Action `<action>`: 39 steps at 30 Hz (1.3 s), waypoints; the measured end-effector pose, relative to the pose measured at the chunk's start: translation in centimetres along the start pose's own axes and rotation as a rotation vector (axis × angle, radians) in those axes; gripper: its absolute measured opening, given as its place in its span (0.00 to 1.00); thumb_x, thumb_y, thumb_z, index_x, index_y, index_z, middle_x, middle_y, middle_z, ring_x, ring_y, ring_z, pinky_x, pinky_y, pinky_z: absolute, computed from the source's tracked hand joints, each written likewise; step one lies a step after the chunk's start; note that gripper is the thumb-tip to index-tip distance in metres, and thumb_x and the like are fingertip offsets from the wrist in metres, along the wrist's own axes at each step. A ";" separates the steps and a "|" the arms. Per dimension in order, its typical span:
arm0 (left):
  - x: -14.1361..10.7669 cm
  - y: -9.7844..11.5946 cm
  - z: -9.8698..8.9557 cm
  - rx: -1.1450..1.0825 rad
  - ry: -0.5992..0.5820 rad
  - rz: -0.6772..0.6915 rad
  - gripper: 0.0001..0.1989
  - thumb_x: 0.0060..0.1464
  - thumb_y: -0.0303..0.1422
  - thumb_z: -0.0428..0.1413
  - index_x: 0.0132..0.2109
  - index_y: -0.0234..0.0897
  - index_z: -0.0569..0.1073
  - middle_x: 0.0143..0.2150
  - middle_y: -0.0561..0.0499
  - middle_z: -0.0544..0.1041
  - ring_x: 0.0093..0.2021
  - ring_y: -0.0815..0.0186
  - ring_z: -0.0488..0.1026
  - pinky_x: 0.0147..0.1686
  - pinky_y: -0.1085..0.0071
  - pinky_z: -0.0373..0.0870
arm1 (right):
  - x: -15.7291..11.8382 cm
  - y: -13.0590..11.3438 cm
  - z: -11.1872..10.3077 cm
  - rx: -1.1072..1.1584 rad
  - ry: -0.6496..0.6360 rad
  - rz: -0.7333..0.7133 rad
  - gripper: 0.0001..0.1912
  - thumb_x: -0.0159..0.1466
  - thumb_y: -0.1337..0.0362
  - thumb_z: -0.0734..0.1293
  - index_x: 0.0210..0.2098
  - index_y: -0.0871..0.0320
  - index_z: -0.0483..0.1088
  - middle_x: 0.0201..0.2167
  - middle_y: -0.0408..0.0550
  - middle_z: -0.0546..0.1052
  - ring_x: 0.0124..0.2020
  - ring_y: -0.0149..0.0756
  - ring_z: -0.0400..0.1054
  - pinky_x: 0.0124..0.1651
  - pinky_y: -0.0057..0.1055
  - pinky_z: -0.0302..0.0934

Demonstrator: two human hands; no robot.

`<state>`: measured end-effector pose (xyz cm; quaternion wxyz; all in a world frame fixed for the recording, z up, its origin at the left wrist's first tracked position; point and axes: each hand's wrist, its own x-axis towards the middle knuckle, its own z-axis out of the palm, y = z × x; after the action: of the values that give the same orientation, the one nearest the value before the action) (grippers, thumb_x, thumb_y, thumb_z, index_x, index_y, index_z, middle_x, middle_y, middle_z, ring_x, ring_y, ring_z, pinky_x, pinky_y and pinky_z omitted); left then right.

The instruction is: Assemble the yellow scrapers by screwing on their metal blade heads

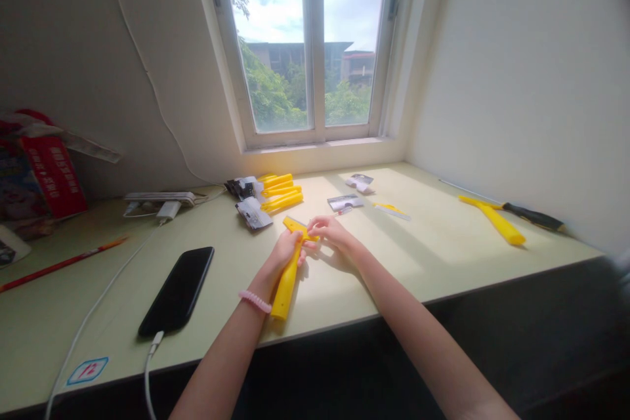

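**Yellow squeegee, in hand above the desk.**
Your left hand clamps its handle; your right hand closes on its crossbar. Yellow bars and packets lie beyond.

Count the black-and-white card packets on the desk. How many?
4. The first packet and second packet sit left of the yellow handles; the third packet and fourth packet lie further right, toward the window. Others could be hidden.
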<state>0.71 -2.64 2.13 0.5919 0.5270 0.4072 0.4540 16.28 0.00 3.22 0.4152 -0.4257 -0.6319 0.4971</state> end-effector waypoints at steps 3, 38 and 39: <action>0.3 0.0 0.0 -0.040 0.011 -0.023 0.07 0.55 0.35 0.49 0.36 0.34 0.64 0.20 0.52 0.71 0.12 0.74 0.60 0.12 0.78 0.54 | 0.3 0.2 0.0 -0.025 0.009 -0.003 0.04 0.52 0.69 0.65 0.27 0.58 0.71 0.25 0.42 0.73 0.28 0.31 0.67 0.33 0.27 0.60; 1.2 0.5 -0.4 -0.094 0.337 -0.078 0.04 0.55 0.27 0.47 0.39 0.32 0.63 0.26 0.45 0.76 0.11 0.75 0.60 0.12 0.78 0.54 | 2.8 2.9 1.1 -0.912 0.332 -0.090 0.10 0.58 0.67 0.61 0.31 0.58 0.75 0.35 0.51 0.77 0.37 0.36 0.69 0.36 0.28 0.56; 1.2 0.4 -0.4 -0.091 0.331 -0.079 0.04 0.55 0.27 0.47 0.39 0.32 0.63 0.26 0.45 0.76 0.12 0.75 0.60 0.12 0.78 0.54 | 2.7 2.8 1.2 -0.908 0.333 -0.077 0.10 0.58 0.67 0.62 0.30 0.59 0.75 0.35 0.51 0.77 0.36 0.36 0.69 0.35 0.28 0.56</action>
<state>0.54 -1.39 2.48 0.5575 0.4012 0.4986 0.5288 14.74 2.68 0.53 0.3010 -0.6140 -0.7252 0.0807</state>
